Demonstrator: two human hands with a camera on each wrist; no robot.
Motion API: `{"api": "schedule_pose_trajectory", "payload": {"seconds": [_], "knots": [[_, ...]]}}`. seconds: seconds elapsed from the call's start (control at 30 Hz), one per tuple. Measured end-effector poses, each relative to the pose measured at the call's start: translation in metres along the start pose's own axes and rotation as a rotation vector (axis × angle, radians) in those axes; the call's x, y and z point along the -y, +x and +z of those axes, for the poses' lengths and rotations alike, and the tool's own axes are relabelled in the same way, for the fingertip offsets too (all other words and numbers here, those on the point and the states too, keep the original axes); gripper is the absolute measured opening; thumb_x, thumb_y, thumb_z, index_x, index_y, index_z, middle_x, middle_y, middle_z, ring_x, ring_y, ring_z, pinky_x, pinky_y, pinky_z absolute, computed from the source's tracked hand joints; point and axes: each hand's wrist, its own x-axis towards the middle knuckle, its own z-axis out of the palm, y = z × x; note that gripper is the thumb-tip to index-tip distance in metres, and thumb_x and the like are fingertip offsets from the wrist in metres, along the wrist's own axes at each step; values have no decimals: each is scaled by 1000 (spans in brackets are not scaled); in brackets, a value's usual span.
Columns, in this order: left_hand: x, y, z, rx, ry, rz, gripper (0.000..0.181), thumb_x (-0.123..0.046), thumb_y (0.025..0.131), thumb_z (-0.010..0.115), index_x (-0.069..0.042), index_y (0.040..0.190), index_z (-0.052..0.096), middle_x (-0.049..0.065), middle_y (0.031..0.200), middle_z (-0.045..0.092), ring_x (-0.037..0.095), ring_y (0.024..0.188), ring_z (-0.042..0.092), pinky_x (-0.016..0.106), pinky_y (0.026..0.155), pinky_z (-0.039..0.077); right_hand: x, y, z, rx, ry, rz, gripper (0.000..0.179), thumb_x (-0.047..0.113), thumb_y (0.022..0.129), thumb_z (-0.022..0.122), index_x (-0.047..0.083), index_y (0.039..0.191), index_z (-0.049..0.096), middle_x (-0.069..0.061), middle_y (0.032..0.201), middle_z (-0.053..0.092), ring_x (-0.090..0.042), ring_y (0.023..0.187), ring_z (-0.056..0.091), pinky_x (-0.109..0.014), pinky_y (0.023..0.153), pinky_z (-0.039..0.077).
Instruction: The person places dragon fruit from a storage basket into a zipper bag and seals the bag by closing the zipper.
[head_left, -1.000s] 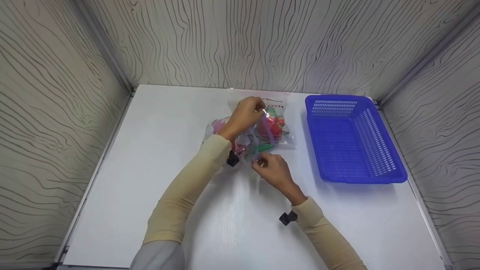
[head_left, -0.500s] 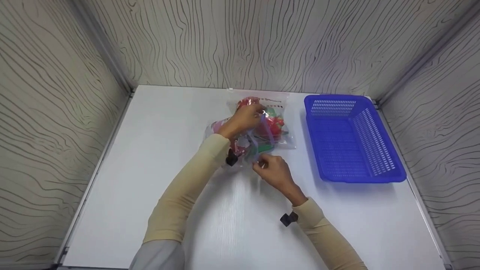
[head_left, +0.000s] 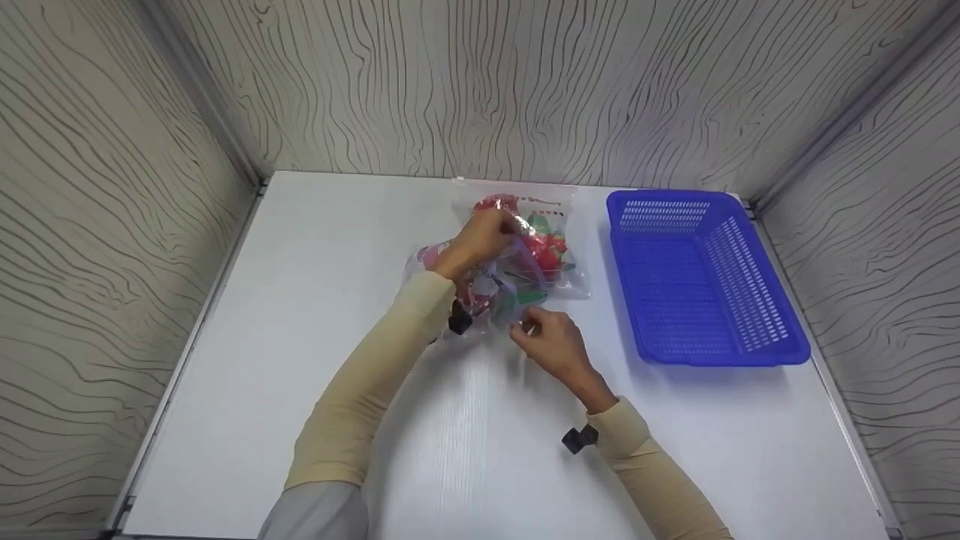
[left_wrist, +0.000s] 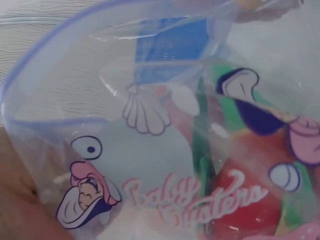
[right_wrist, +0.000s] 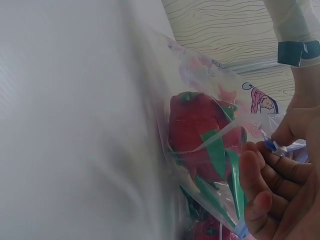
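A clear printed zip bag (head_left: 486, 285) with a purple zip edge lies at the middle back of the table. Through its film in the left wrist view I see pale blue, red and green pieces, and cartoon print. The right wrist view shows a red fruit-shaped piece (right_wrist: 192, 135) with green leaves inside. My left hand (head_left: 480, 241) pinches the zip edge at its far part. My right hand (head_left: 553, 345) pinches the near end. A small blue-white zip slider (right_wrist: 275, 146) sits between fingertips; the hands overlap there. The left forearm hides part of the bag.
Behind and partly under the bag lies another clear bag (head_left: 581, 281) with red and green pieces. To the right stands a blue plastic basket (head_left: 641, 330) with slotted walls. A wood-patterned wall (head_left: 525, 90) closes the white table's (head_left: 300, 315) back edge.
My left hand has slid a little toward me and to the left along the zip edge, uncovering a red piece behind it. The right hand has shifted only slightly rightward.
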Motion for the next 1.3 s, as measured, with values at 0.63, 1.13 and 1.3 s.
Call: {"api": "schedule_pose_trajectory", "payload": {"seconds": [0.63,1.13,1.3], "knots": [[11,-7,-14,-125,-12,17,21,-5,104,60,1,118,74,16,113,74,20,92,62,32,82,54,-10,6,-12,-75,88,59,8,17,94,73,11,90,72,-4,84,75,-8,52,63,-24,50,49],[24,-16,-28,-168,-221,-39,23,-6,103,61,4,121,72,14,111,72,18,90,65,27,78,56,-20,17,-23,-110,263,111,6,9,98,69,6,94,74,-8,80,73,-12,49,60,-21,47,42],[26,-19,-32,-169,-234,-56,23,-6,103,60,1,121,72,12,108,71,20,90,66,26,74,55,-20,20,-25,-119,289,128,7,8,98,69,4,94,72,-14,82,73,-11,49,60,-20,46,40]]}}
